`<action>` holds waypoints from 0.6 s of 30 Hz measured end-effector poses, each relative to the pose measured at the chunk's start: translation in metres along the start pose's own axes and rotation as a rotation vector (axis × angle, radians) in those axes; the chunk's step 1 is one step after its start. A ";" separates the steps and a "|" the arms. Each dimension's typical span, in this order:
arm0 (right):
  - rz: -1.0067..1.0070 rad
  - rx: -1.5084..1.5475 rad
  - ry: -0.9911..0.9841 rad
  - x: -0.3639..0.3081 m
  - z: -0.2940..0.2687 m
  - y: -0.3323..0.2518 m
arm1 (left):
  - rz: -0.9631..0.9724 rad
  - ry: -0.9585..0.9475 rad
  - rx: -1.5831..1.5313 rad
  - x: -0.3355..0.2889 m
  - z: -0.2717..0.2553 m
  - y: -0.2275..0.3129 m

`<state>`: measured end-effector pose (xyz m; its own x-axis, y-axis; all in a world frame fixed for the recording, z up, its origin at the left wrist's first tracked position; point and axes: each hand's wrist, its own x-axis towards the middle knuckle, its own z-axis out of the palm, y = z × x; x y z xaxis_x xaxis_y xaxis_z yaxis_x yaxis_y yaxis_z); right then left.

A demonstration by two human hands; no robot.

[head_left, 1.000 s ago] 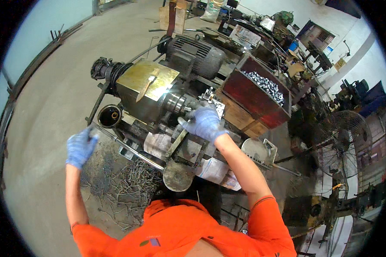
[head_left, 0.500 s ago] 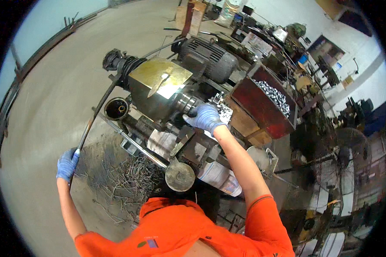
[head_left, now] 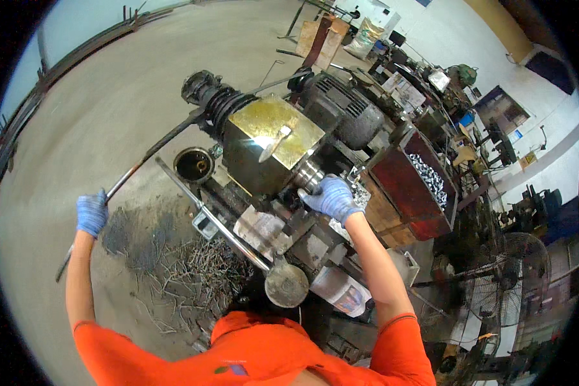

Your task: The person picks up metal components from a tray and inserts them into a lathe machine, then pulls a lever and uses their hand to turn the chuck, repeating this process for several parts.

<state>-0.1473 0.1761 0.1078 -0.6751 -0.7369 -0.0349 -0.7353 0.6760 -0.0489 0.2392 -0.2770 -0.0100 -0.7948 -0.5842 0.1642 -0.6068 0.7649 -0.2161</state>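
My left hand [head_left: 92,214], in a blue-grey knit glove, is closed around a long dark metal lever [head_left: 135,168] running up to the rear end of a lathe-like machine. The machine's headstock [head_left: 257,161] has a yellowish metal top plate with a small brush-like tool [head_left: 275,143] lying on it. My right hand [head_left: 334,198], gloved alike, is at the front of the shiny round spindle collar [head_left: 309,175], thumb toward me and fingers curled. Whatever those fingers hold is hidden behind the glove.
A dark red bin [head_left: 402,183] of small shiny metal parts stands right of the spindle. A ribbed motor [head_left: 344,109] sits behind the headstock. Nearer me are a chrome bar [head_left: 235,239], a round metal disc [head_left: 287,286] and scrap rods [head_left: 193,276] on the floor. A fan [head_left: 508,276] stands right.
My left hand has swung the lever outward to the left and away from me. My right hand stays at the spindle. The whole view has shifted, placing the machine farther right and lower.
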 end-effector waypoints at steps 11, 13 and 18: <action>0.031 0.061 0.086 -0.016 -0.011 0.019 | -0.080 0.085 -0.049 0.076 0.014 -0.016; -0.044 0.127 0.391 -0.044 -0.033 0.021 | -0.009 0.436 -0.398 0.063 -0.006 0.031; 0.032 0.287 0.749 -0.138 -0.043 0.062 | -0.252 0.039 -0.902 0.036 0.127 0.116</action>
<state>-0.1025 0.3204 0.1526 -0.6310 -0.4475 0.6337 -0.7397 0.5931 -0.3178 0.1400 -0.2435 -0.1511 -0.6292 -0.7645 0.1399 -0.5195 0.5475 0.6560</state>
